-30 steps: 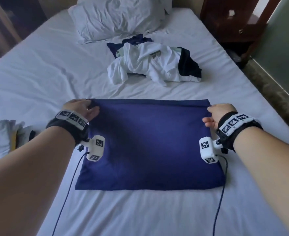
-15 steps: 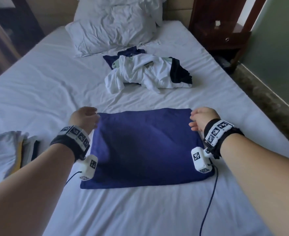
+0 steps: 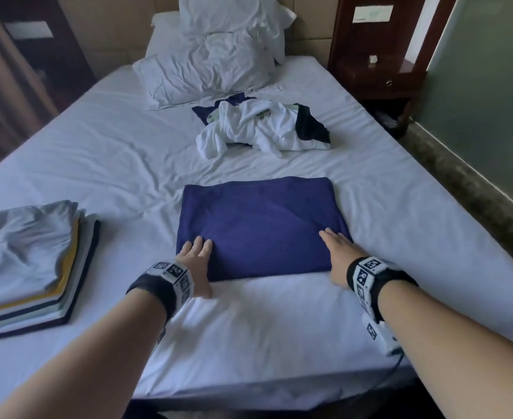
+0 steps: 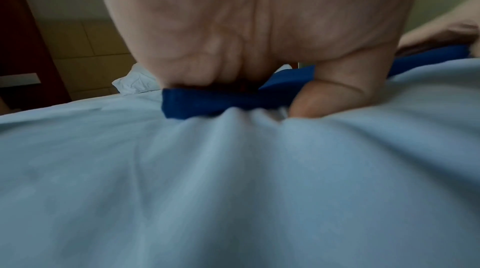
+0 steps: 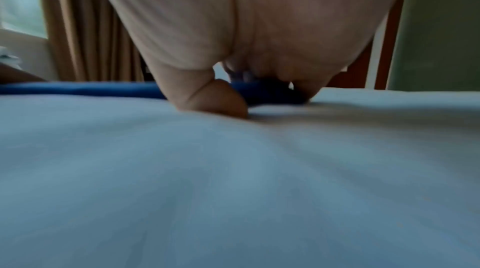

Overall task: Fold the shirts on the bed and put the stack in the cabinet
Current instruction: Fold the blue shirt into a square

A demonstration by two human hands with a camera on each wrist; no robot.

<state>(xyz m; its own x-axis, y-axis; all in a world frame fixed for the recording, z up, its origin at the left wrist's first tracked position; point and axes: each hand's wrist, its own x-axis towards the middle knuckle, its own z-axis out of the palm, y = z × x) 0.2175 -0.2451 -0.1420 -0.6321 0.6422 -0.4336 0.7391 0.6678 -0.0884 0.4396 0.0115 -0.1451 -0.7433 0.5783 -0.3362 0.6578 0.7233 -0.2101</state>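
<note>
The folded navy shirt [image 3: 261, 228] lies flat in the middle of the bed [image 3: 104, 164]. The left hand [image 3: 195, 261] rests with straight fingers on its near left corner and the right hand [image 3: 341, 252] likewise on its near right corner, each grip spread, thumbs on the sheet beside the near edge. A stack of folded shirts [image 3: 34, 267] sits at near left, and unfolded shirts [image 3: 264, 128] are heaped farther up the bed.
</note>
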